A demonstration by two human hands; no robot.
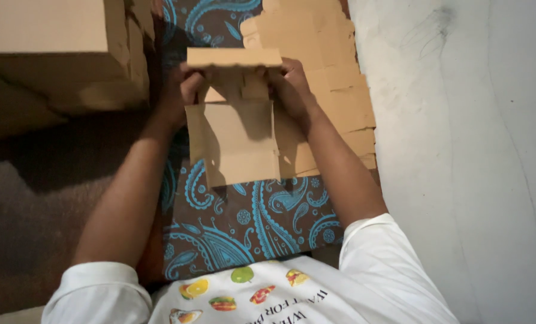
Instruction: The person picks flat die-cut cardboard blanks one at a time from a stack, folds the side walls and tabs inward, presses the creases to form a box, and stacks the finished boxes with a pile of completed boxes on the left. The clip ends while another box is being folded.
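Both my hands hold a small brown cardboard box that is partly folded, over a dark cloth with a blue paisley pattern. My left hand grips the box's left side near its raised far flap. My right hand grips the right side. The box's flat lid panel points toward me and its far wall stands upright between my hands.
A stack of flat, die-cut cardboard blanks lies on the cloth to the right of the box. Larger cardboard boxes stand at the far left. A pale wall or floor surface runs along the right.
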